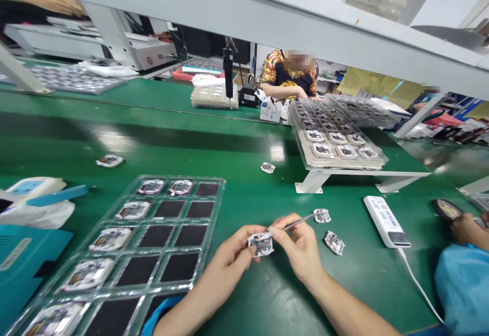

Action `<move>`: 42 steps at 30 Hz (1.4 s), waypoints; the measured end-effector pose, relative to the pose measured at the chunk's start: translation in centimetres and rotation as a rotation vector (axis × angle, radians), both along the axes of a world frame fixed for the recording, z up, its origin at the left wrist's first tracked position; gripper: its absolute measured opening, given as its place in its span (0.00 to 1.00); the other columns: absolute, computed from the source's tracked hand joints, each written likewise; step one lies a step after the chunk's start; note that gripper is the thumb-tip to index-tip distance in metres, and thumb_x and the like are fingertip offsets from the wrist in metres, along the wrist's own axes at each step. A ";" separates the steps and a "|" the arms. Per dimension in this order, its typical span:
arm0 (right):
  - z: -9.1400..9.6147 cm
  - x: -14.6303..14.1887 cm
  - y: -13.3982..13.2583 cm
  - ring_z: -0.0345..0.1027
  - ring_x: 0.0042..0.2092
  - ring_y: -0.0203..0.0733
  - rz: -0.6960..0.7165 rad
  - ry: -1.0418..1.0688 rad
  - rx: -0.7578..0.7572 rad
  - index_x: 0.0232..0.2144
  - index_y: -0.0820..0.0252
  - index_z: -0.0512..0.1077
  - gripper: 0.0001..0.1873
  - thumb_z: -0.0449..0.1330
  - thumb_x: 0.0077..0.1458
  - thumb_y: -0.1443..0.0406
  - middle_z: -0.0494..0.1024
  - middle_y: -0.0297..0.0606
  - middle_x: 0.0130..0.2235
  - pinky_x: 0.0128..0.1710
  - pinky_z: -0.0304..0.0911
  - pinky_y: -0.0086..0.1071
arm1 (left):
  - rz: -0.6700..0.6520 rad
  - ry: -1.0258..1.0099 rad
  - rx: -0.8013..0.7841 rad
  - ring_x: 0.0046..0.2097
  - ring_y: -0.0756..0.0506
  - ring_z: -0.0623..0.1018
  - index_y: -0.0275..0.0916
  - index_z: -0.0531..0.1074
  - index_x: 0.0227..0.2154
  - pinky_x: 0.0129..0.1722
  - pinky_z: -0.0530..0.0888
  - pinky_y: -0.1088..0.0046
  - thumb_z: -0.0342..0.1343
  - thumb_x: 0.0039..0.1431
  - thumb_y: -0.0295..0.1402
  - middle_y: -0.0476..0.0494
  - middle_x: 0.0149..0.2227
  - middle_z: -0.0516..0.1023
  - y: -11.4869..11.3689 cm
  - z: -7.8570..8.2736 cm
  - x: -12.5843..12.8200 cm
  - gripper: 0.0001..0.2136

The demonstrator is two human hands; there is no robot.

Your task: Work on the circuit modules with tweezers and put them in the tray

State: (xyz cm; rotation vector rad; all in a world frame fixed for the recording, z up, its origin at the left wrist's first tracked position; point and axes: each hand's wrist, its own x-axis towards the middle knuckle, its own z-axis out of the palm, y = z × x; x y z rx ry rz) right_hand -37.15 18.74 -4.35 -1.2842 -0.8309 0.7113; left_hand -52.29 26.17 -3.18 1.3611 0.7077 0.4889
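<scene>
My left hand [231,254] is closed around a small white circuit module [261,244], held just above the green table. My right hand [300,249] pinches a pair of metal tweezers [298,222], and its fingers also touch the module. The tweezer tips point up and right toward a second module [322,216] lying on the table. A third module [334,242] lies just right of my right hand.
A clear compartment tray [212,208] at my left holds several modules down its left column. A stack of filled trays [305,160] rests on a white stand. A white device [385,221] with a cable lies at the right. Loose modules [109,160] [268,168] lie farther off. Across the table sits a person [286,78]; another person's hand [468,229] is at the right edge.
</scene>
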 end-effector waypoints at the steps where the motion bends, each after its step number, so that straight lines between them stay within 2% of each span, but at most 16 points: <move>1: 0.0 0.0 0.0 0.73 0.32 0.41 0.006 -0.005 0.003 0.27 0.58 0.75 0.07 0.68 0.51 0.62 0.79 0.36 0.29 0.35 0.67 0.32 | -0.014 -0.002 0.005 0.31 0.46 0.73 0.40 0.77 0.40 0.31 0.69 0.72 0.57 0.55 0.35 0.46 0.31 0.78 0.1 0.1 0.0 0.11; 6: 0.1 -0.1 -0.1 0.73 0.33 0.41 0.023 -0.025 0.028 0.27 0.58 0.76 0.07 0.68 0.52 0.62 0.80 0.36 0.29 0.35 0.68 0.32 | -0.064 -0.014 0.028 0.32 0.45 0.74 0.41 0.78 0.41 0.34 0.71 0.71 0.59 0.55 0.38 0.44 0.34 0.79 0.5 0.0 -0.1 0.12; 12: -0.5 -0.2 0.1 0.74 0.33 0.42 0.006 -0.037 0.043 0.27 0.59 0.76 0.08 0.68 0.52 0.61 0.80 0.37 0.29 0.35 0.69 0.33 | -0.028 -0.005 0.039 0.28 0.47 0.72 0.40 0.79 0.39 0.29 0.69 0.73 0.59 0.56 0.41 0.46 0.30 0.77 0.5 -0.5 0.0 0.13; 18: -1.0 -0.5 0.2 0.74 0.34 0.42 -0.017 -0.035 0.089 0.29 0.58 0.75 0.08 0.68 0.53 0.60 0.80 0.36 0.30 0.36 0.69 0.33 | 0.024 -0.014 -0.082 0.25 0.49 0.69 0.36 0.78 0.40 0.26 0.64 0.74 0.59 0.56 0.43 0.49 0.25 0.74 0.6 -0.4 0.3 0.16; 21: -0.9 -0.8 0.0 0.75 0.36 0.42 -0.033 -0.096 0.163 0.31 0.57 0.75 0.05 0.66 0.55 0.62 0.80 0.37 0.32 0.39 0.70 0.34 | 0.054 -0.040 -0.103 0.30 0.48 0.72 0.37 0.76 0.43 0.30 0.67 0.74 0.62 0.53 0.40 0.48 0.30 0.77 0.9 -0.3 0.3 0.16; 23: -0.7 -0.9 -0.1 0.75 0.37 0.43 -0.049 -0.164 0.226 0.32 0.56 0.75 0.02 0.65 0.57 0.65 0.80 0.37 0.33 0.40 0.69 0.35 | 0.073 -0.055 -0.030 0.35 0.47 0.75 0.38 0.73 0.45 0.35 0.71 0.72 0.66 0.47 0.36 0.47 0.34 0.78 1.2 -0.5 0.3 0.21; 25: -0.6 -0.9 -0.3 0.75 0.38 0.43 -0.058 -0.244 0.280 0.32 0.56 0.75 0.01 0.64 0.57 0.67 0.80 0.37 0.34 0.40 0.69 0.36 | 0.118 -0.027 0.136 0.34 0.46 0.76 0.39 0.71 0.43 0.35 0.73 0.71 0.66 0.44 0.35 0.49 0.32 0.77 1.6 -0.9 0.2 0.21; 28: -0.6 -0.8 -0.5 0.74 0.39 0.44 -0.045 -0.333 0.319 0.33 0.55 0.74 0.03 0.63 0.58 0.69 0.79 0.36 0.34 0.41 0.68 0.37 | 0.221 0.072 0.377 0.28 0.47 0.75 0.39 0.69 0.37 0.29 0.71 0.73 0.63 0.46 0.35 0.52 0.26 0.73 2.5 -1.3 -0.3 0.15; 30: -0.8 -0.9 -0.6 0.74 0.39 0.44 -0.030 -0.382 0.310 0.33 0.55 0.74 0.03 0.63 0.58 0.69 0.79 0.37 0.34 0.41 0.68 0.38 | 0.278 0.138 0.469 0.30 0.46 0.76 0.40 0.69 0.36 0.30 0.72 0.72 0.63 0.47 0.35 0.51 0.28 0.75 3.6 -1.1 -1.2 0.13; 33: -1.0 -0.9 -0.7 0.74 0.39 0.45 -0.003 -0.481 0.292 0.33 0.56 0.74 0.02 0.64 0.58 0.68 0.80 0.38 0.34 0.42 0.67 0.41 | 0.380 0.296 0.607 0.44 0.39 0.77 0.39 0.71 0.42 0.46 0.73 0.63 0.63 0.51 0.37 0.42 0.39 0.78 6.4 -0.8 -3.7 0.16; 34: -1.1 -0.9 -0.6 0.74 0.38 0.45 0.003 -0.513 0.294 0.33 0.56 0.74 0.02 0.64 0.58 0.67 0.80 0.38 0.34 0.42 0.67 0.41 | 0.422 0.361 0.650 0.52 0.35 0.75 0.38 0.71 0.44 0.54 0.69 0.59 0.63 0.50 0.38 0.38 0.46 0.77 7.7 -0.8 -4.7 0.18; 36: -1.4 -0.8 -0.5 0.75 0.38 0.45 0.014 -0.565 0.294 0.32 0.56 0.74 0.02 0.63 0.59 0.67 0.80 0.38 0.33 0.42 0.67 0.41 | 0.456 0.490 0.717 0.62 0.31 0.65 0.35 0.71 0.48 0.63 0.58 0.53 0.62 0.50 0.37 0.31 0.56 0.72 10.3 -1.4 -6.5 0.22; 39: -1.5 -0.6 -0.3 0.75 0.37 0.45 0.013 -0.608 0.299 0.32 0.56 0.74 0.03 0.63 0.59 0.67 0.81 0.38 0.33 0.41 0.66 0.41 | 0.404 0.658 0.786 0.69 0.28 0.55 0.33 0.74 0.49 0.67 0.52 0.50 0.60 0.53 0.40 0.29 0.64 0.65 12.9 -2.9 -8.7 0.22; 42: -1.4 -0.5 -0.4 0.74 0.37 0.44 0.013 -0.621 0.312 0.33 0.56 0.73 0.02 0.62 0.60 0.67 0.81 0.38 0.33 0.41 0.66 0.40 | 0.336 0.782 0.860 0.70 0.29 0.54 0.33 0.70 0.57 0.66 0.52 0.45 0.52 0.60 0.42 0.30 0.68 0.62 13.4 -4.3 -9.8 0.25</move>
